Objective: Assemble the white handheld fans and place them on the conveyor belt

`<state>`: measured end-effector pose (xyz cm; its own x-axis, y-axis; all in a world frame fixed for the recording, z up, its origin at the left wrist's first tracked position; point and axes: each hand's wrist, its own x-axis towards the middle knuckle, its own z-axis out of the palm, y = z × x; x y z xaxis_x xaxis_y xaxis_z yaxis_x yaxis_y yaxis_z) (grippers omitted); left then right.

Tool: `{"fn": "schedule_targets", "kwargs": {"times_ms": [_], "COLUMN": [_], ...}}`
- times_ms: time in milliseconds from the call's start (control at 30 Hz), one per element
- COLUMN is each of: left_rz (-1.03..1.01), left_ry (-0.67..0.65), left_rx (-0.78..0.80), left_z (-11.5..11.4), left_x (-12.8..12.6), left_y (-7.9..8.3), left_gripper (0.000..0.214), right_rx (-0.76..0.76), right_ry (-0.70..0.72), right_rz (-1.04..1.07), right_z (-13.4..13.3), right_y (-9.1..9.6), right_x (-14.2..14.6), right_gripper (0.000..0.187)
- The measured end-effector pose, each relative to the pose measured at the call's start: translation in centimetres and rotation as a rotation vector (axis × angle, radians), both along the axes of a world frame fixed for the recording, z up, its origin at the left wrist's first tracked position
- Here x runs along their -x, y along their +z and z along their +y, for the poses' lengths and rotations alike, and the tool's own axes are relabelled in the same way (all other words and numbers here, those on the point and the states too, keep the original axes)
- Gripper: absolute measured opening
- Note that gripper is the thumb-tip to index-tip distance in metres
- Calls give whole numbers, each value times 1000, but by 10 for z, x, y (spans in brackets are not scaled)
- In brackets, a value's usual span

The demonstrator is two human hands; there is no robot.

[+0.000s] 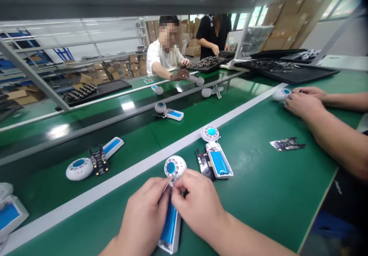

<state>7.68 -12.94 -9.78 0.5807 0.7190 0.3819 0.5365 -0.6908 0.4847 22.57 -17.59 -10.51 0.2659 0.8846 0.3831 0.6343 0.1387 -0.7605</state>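
A white handheld fan [175,166] with a round head and a blue disc lies before me, its open handle [170,229] showing a blue battery. My left hand [145,213] is closed at the fan's neck, pinching a thin flat piece seen edge-on, apparently a circuit board [167,185]. Opposite it, my right hand [198,206] has thumb and forefinger pressed together at the neck; what they grip is hidden. Just beyond my right hand lies another opened fan [220,163], with a dark circuit board [204,164] beside its handle.
More opened fans, one near the left [79,168], lie on the green conveyor [138,133] behind a white strip [115,182]. At right, a co-worker's hands [306,100] hold a fan near a loose board [287,144]. Black trays [313,75] and two people stand farther back.
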Motion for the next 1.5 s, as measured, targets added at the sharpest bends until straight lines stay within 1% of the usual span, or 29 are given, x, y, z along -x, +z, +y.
{"fn": "schedule_targets", "kwargs": {"times_ms": [67,167,233,300,500,667,733,800,833,867,933,967,1000,1067,1133,1167,1200,1267,1333,1400,1433,1500], "left_rz": [39,102,147,186,182,141,93,41,27,22,25,35,44,87,154,191,229,303,369,410,421,425], "left_ry": [-25,-57,-76,-88,-119,-152,-169,-140,-71,34,299,423,505,636,708,706,677,568,459,399,385,365], "left_rx": [-136,-320,-381,-393,-359,-251,-164,2,107,206,323,331,306,231,123,72,33,-3,9,38,55,95], "left_z": [1,1,1,-1,-1,1,0,5,11,20,50,70,90,130,162,175,184,199,210,222,227,238], "left_x": [0,1,3,4,5,4,2,2,3,6,19,29,40,60,71,70,66,49,28,11,7,6], "left_y": [0,1,2,2,5,3,3,5,6,9,17,23,31,48,62,65,65,57,42,31,28,29], "left_gripper": [23,25,28,30,32,34,34,31,29,26,25,27,30,38,48,49,48,38,32,31,31,31], "right_rx": [-20,-5,-3,-35,-188,-198,-184,-176,-177,-179,-176,-163,-142,-95,-57,-45,-37,-25,-20,-7,3,28], "right_ry": [-6,7,26,51,88,121,124,126,124,119,101,85,70,60,79,93,105,114,95,89,89,94], "right_rz": [-81,-151,-165,-188,-299,-333,-308,-235,-184,-134,-59,-41,-35,-41,-54,-65,-79,-116,-149,-165,-166,-158], "right_z": [-1,-4,-5,-6,-6,-4,-2,1,2,4,8,9,10,11,11,11,12,14,16,19,20,21], "right_y": [0,-1,-2,-2,-5,-10,-12,-12,-13,-13,-13,-13,-13,-13,-13,-14,-14,-17,-21,-25,-27,-28], "right_x": [1,0,-1,-1,-1,-2,-2,-3,-3,-5,-9,-11,-13,-14,-13,-12,-11,-10,-10,-13,-15,-18], "right_gripper": [17,18,18,19,27,31,29,26,24,20,13,14,15,15,15,15,16,16,16,17,18,19]}}
